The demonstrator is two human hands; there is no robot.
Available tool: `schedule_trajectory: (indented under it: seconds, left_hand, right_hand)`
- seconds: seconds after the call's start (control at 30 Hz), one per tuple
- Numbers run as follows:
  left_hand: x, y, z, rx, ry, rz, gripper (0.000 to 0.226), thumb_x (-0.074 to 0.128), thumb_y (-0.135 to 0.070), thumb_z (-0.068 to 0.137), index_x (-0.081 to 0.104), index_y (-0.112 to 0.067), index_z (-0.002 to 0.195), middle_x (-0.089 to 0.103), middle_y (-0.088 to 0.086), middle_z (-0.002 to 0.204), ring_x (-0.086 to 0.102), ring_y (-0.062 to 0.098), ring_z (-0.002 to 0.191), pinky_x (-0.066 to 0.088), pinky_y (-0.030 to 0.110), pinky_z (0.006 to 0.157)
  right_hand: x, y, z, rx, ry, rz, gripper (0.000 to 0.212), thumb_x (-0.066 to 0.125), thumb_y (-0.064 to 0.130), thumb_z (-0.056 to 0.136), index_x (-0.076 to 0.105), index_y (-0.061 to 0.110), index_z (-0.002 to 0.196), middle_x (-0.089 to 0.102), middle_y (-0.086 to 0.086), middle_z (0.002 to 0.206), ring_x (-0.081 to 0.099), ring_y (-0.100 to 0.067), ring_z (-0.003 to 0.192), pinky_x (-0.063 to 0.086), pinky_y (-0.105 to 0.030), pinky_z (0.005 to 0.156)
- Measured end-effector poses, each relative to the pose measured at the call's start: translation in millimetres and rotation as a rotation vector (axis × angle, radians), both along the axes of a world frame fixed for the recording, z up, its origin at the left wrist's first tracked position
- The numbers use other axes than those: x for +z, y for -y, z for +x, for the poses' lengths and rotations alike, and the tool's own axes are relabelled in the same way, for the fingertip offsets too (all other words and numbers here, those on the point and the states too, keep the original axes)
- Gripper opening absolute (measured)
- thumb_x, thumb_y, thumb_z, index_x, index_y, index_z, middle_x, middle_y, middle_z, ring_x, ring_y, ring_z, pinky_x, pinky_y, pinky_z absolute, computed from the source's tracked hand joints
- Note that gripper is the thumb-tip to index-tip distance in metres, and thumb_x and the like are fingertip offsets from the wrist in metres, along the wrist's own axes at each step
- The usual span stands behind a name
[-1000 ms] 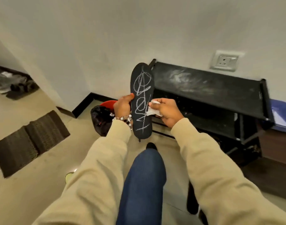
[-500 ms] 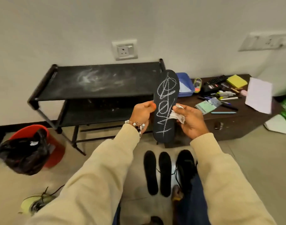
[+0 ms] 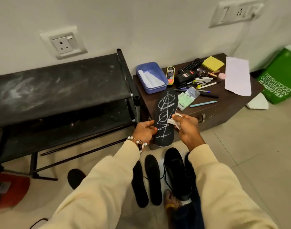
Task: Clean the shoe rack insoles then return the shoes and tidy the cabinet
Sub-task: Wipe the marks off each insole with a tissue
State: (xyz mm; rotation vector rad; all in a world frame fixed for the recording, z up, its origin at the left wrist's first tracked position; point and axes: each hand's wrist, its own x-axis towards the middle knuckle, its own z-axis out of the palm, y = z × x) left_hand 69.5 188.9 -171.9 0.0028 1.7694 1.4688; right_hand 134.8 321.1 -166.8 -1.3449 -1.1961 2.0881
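Chalk-scrawled black insole (image 3: pixel 165 119), upright

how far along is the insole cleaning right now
Early. Done: two plain black insoles lie on the floor. In hand: left hand grips the chalk-scribbled black insole; right hand pinches a white wipe. Left: marks, dusty black shoe rack, black shoe.

Long cream sleeves (image 3: pixel 108 184) are worn on both arms. A bracelet (image 3: pixel 138 143) of white and dark beads is seen at the left cuff. Blue trousers (image 3: pixel 191 214) are partly shown beside the right sleeve.
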Motion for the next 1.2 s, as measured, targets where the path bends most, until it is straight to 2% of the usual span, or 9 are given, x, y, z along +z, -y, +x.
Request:
schedule_trajectory:
  seconds: [0.17, 0.3, 0.4, 0.57, 0.63, 0.8, 0.93, 1.1, 1.2]
  left_hand:
    - [1.3, -17.4, 1.6, 0.082, -0.006, -0.018, 0.045, 0.053, 0.008, 0.092, 0.048, -0.001, 0.136, 0.063, 0.009, 0.1, 0.062, 0.031, 0.108, 0.051, 0.046, 0.094]
    - [-7.7, -21.2, 2.2, 0.105, -0.062, -0.034, 0.049, 0.054, 0.009, 0.091, 0.045, 0.0, 0.138, 0.062, 0.026, 0.119, 0.06, 0.035, 0.113, 0.046, 0.052, 0.101]
    - [-16.4, -18.1, 6.7, 0.129, -0.068, -0.028, 0.047, 0.053, 0.009, 0.091, 0.046, 0.0, 0.137, 0.06, 0.026, 0.123, 0.059, 0.036, 0.115, 0.046, 0.05, 0.101]
    - [-26.7, -16.8, -2.2, 0.112, -0.092, -0.034, 0.048, 0.057, 0.009, 0.089, 0.05, -0.001, 0.135, 0.063, 0.021, 0.113, 0.061, 0.027, 0.101, 0.049, 0.044, 0.097]
    - [-29.6, -15.6, -7.7, 0.099, -0.102, -0.052, 0.047, 0.06, 0.007, 0.088, 0.053, -0.003, 0.133, 0.064, 0.015, 0.104, 0.063, 0.028, 0.102, 0.051, 0.046, 0.096]
    - [-36.3, -16.8, -16.3, 0.085, -0.047, -0.026, 0.048, 0.064, 0.007, 0.085, 0.056, -0.005, 0.131, 0.067, 0.01, 0.096, 0.066, 0.028, 0.1, 0.053, 0.047, 0.093]
    - [-36.3, -22.6, -25.0, 0.073, -0.105, -0.035, 0.045, 0.069, 0.002, 0.082, 0.063, -0.01, 0.125, 0.07, 0.01, 0.094, 0.067, 0.027, 0.1, 0.053, 0.045, 0.093]
    - [-38.1, -27.6, -31.5, 0.053, -0.098, -0.047, 0.037, 0.071, -0.005, 0.084, 0.065, -0.009, 0.12, 0.071, 0.01, 0.099, 0.068, 0.027, 0.098, 0.055, 0.049, 0.088]
    - [-34.4, -24.2, -34.4, -0.083, -0.139, -0.127, 0.048, 0.071, -0.002, 0.082, 0.061, -0.017, 0.126, 0.067, 0.003, 0.094, 0.067, 0.026, 0.095, 0.058, 0.049, 0.08]
  right_hand:
    - [-5.5, -8.7, -0.6, 0.049, 0.055, 0.005, 0.03, 0.073, 0.015, 0.081, 0.062, 0.006, 0.108, 0.069, -0.007, 0.094, 0.065, -0.019, 0.083, 0.05, -0.028, 0.059]
    - [-6.8, -16.3, 1.0, 0.066, 0.04, -0.008, 0.02, 0.063, 0.0, 0.083, 0.063, 0.004, 0.103, 0.066, -0.009, 0.088, 0.063, -0.018, 0.076, 0.05, -0.029, 0.06]
    - [-9.2, -17.7, 0.2, 0.167, 0.074, 0.019, 0.025, 0.053, -0.008, 0.083, 0.065, 0.004, 0.101, 0.067, -0.009, 0.089, 0.063, -0.019, 0.079, 0.052, -0.028, 0.064]
    - [-18.9, -15.6, -2.0, 0.299, 0.204, 0.138, 0.026, 0.053, -0.01, 0.086, 0.063, 0.015, 0.081, 0.066, -0.005, 0.083, 0.063, -0.017, 0.074, 0.054, -0.032, 0.06]
    - [-22.0, -12.5, -4.0, 0.329, 0.209, 0.123, 0.021, 0.058, -0.006, 0.086, 0.062, 0.014, 0.084, 0.067, -0.005, 0.085, 0.064, -0.017, 0.075, 0.055, -0.031, 0.054]
    - [-26.7, -14.0, -6.5, 0.321, 0.254, 0.154, 0.022, 0.064, -0.007, 0.083, 0.064, 0.005, 0.102, 0.069, -0.01, 0.092, 0.067, -0.023, 0.08, 0.058, -0.039, 0.064]
    - [-23.9, -18.4, -7.7, 0.298, 0.232, 0.155, 0.019, 0.062, -0.008, 0.083, 0.063, 0.007, 0.094, 0.069, -0.006, 0.086, 0.067, -0.017, 0.07, 0.054, -0.028, 0.047]
    - [-25.5, -18.7, -13.8, 0.279, 0.234, 0.229, 0.024, 0.062, -0.011, 0.083, 0.06, 0.013, 0.089, 0.067, -0.004, 0.085, 0.065, -0.014, 0.068, 0.055, -0.029, 0.047]
    - [-29.9, -16.5, -17.8, 0.273, 0.259, 0.263, 0.028, 0.063, -0.009, 0.083, 0.057, 0.018, 0.082, 0.066, -0.004, 0.085, 0.065, -0.016, 0.071, 0.057, -0.032, 0.051]
